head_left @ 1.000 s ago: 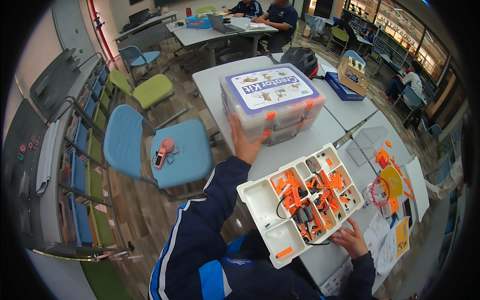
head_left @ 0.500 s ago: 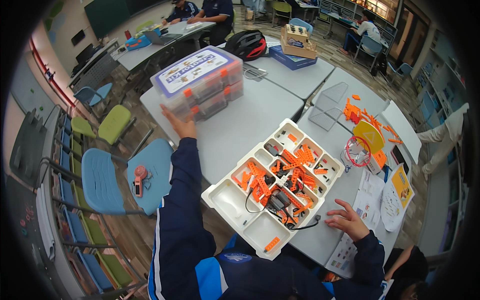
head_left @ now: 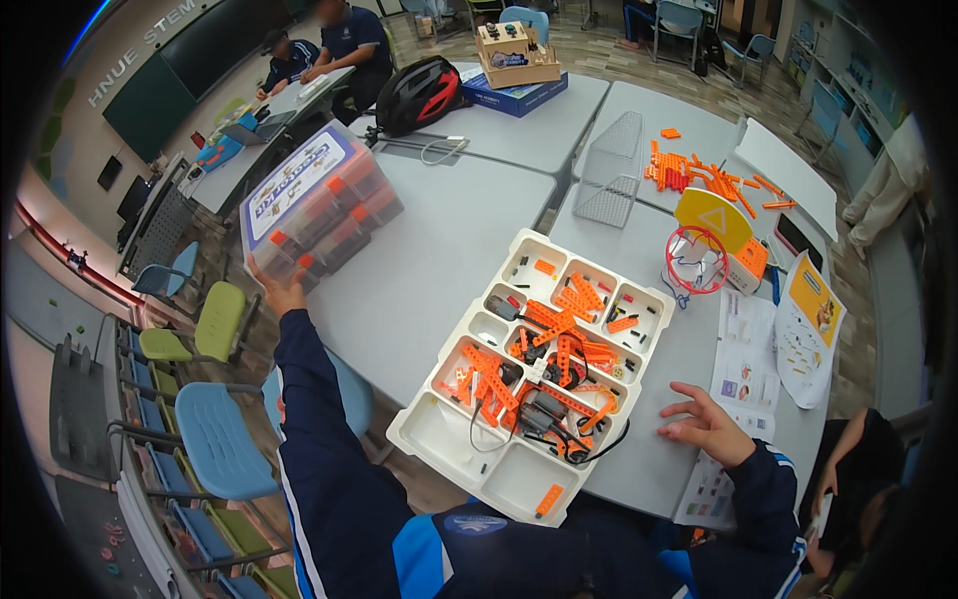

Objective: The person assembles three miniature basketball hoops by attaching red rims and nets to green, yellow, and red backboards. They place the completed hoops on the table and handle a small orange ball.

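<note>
A two-tier clear plastic storage case with orange latches and a white-and-purple top sits tilted at the table's far left corner, jutting past the edge. My left hand grips its near lower corner, the fingers partly hidden by the case. In front of me a white compartment tray overhangs the table's near edge. Orange building pieces, a dark motor-like block and black cables fill several of its compartments. Right of the tray, my right hand hovers over the table with loosely bent fingers apart, holding nothing.
On the right are instruction sheets, a toy basketball hoop, a phone, orange pieces and a mesh holder. A helmet and a blue box lie farther back. Chairs stand left; a person is at right.
My left hand and the storage case have shifted left and nearer, and the case now leans over the table's edge. The view has turned a little. My right hand stays beside the tray.
</note>
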The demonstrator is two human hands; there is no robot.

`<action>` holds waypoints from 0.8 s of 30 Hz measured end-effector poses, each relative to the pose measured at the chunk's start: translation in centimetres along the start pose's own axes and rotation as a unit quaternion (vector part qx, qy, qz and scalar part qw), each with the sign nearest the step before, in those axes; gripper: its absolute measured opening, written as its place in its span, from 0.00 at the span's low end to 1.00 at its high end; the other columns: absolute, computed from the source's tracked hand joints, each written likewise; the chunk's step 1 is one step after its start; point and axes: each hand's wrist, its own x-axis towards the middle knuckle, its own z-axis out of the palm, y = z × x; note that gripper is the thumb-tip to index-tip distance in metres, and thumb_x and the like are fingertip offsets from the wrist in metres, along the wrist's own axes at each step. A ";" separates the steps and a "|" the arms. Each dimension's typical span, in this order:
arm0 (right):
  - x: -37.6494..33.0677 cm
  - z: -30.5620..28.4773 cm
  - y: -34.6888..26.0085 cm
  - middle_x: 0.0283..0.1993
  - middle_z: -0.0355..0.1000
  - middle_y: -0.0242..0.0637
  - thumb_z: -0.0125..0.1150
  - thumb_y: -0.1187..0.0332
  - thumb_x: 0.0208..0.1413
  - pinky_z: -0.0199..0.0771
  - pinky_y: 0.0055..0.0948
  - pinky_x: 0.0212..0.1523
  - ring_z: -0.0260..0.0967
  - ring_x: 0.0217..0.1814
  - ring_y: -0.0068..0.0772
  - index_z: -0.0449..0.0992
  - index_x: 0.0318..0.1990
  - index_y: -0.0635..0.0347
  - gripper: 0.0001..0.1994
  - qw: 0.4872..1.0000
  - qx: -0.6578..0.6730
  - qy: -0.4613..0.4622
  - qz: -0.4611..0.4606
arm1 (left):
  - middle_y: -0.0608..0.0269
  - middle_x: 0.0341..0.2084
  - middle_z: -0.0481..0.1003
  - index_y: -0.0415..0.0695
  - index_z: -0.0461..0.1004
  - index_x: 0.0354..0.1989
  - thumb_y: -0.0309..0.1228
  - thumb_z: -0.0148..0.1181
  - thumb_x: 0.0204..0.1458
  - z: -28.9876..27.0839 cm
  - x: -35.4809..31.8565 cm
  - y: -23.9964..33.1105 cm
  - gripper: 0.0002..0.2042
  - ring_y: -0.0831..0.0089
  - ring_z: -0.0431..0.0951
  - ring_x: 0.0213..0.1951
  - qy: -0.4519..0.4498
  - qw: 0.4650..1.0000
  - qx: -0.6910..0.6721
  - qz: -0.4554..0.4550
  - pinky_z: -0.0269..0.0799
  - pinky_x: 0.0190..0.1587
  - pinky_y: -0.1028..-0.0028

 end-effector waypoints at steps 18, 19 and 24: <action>-0.5 -1.5 0.7 0.60 0.63 0.43 0.60 0.71 0.63 0.68 0.27 0.60 0.68 0.58 0.27 0.51 0.73 0.53 0.33 0.999 0.014 -0.031 0.005 | 0.41 0.64 0.64 0.66 0.44 0.74 0.11 0.62 0.44 -0.5 -1.8 1.3 0.52 0.48 0.63 0.67 0.069 0.994 0.052 0.068 0.64 0.64 0.59; -0.5 -1.5 0.7 0.60 0.63 0.43 0.60 0.71 0.63 0.68 0.27 0.61 0.68 0.58 0.27 0.51 0.73 0.53 0.33 0.999 0.012 -0.029 0.010 | 0.42 0.66 0.61 0.65 0.45 0.74 0.13 0.63 0.45 0.2 -2.2 2.1 0.51 0.48 0.58 0.69 0.129 0.985 0.039 0.104 0.60 0.66 0.56; -0.9 -1.0 -0.1 0.61 0.63 0.43 0.60 0.70 0.63 0.68 0.28 0.61 0.68 0.59 0.29 0.53 0.72 0.54 0.32 1.000 -0.009 -0.017 0.010 | 0.47 0.71 0.53 0.57 0.54 0.73 0.24 0.66 0.48 3.6 -5.8 8.2 0.42 0.53 0.47 0.74 0.014 0.893 0.274 0.357 0.36 0.72 0.45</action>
